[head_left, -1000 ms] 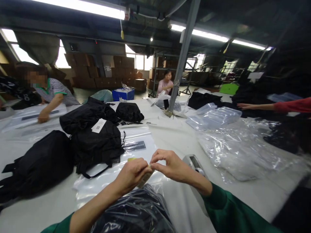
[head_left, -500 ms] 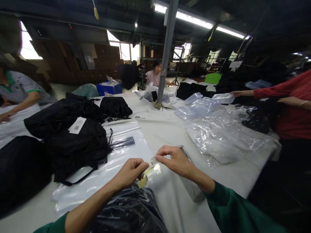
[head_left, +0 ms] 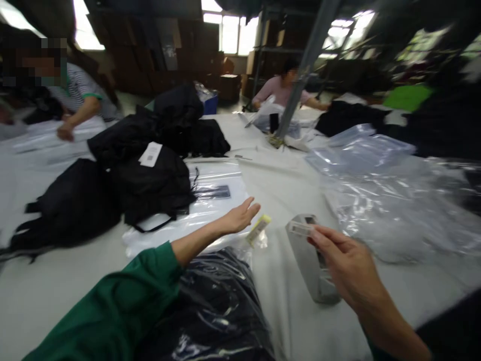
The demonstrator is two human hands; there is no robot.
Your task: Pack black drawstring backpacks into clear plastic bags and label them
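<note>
My right hand (head_left: 349,260) pinches a small white barcode label (head_left: 299,229) between thumb and fingertips. Behind and below that hand lies a grey tray-like holder (head_left: 306,265), partly covered by it. My left hand (head_left: 240,215) has its fingers stretched out and nothing in its grip. Just off its fingertips is a slip of yellow-edged backing paper (head_left: 258,230) with printing; whether it is in the air or resting on the plastic, I cannot tell. Below my left forearm a dark item in a clear plastic bag (head_left: 225,306) lies at the front of the table.
Black bags (head_left: 150,180) are heaped at the left, one bearing a white tag (head_left: 151,154). Flat clear bags (head_left: 216,173) lie beyond my left hand. Loose clear plastic (head_left: 391,205) covers the right. A metal post (head_left: 304,70) rises mid-table; two people work across it.
My hands have moved apart, the right one taking the barcode label rightward. My left hand has opened and let go of the yellow-edged backing paper. The view has tilted down and turned left.
</note>
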